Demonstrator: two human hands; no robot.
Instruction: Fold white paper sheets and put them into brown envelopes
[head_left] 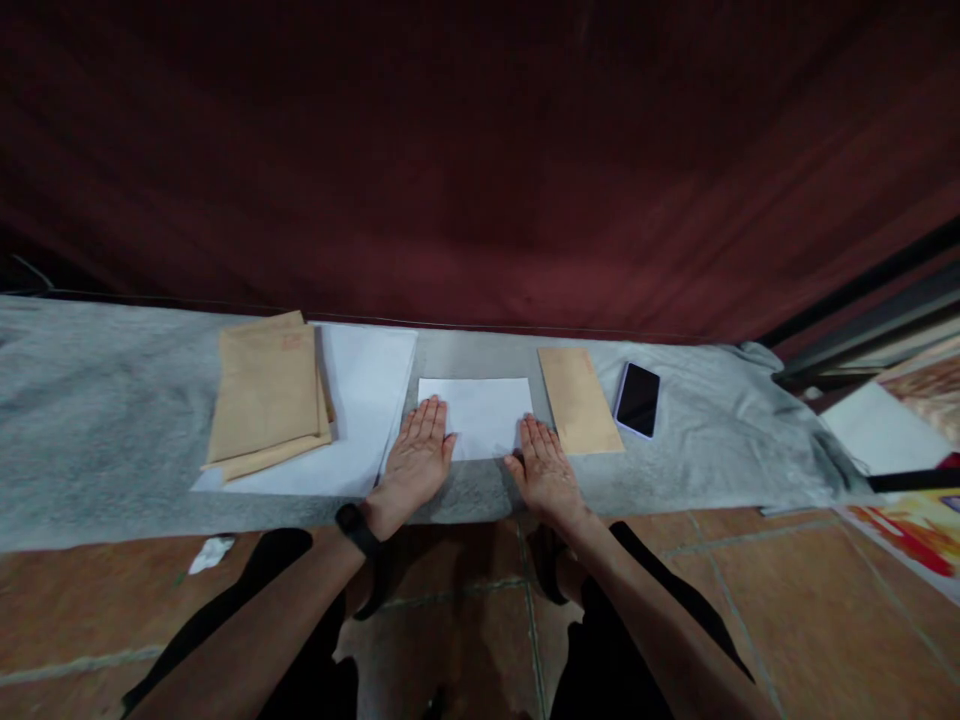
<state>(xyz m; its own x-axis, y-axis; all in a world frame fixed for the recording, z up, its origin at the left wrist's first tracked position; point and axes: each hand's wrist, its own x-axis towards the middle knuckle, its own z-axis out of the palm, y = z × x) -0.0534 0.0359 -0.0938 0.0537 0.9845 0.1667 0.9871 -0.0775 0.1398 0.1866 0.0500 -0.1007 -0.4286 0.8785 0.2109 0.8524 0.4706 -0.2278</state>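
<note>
A white sheet of paper, small and wide as it lies, rests flat on the grey cloth in front of me. My left hand lies flat over its left edge, fingers stretched out. Over the lower right corner, my right hand is spread flat too, its thumb apart. Just right of that hand is a brown envelope. To the left, a stack of brown envelopes lies partly on top of larger white paper sheets. Whether the small sheet is folded, I cannot tell.
A phone with a dark screen lies right of the single envelope. The grey cloth covers a long narrow surface against a dark red curtain. Crumpled white tissue is on the tiled floor. Printed sheets stand at far right.
</note>
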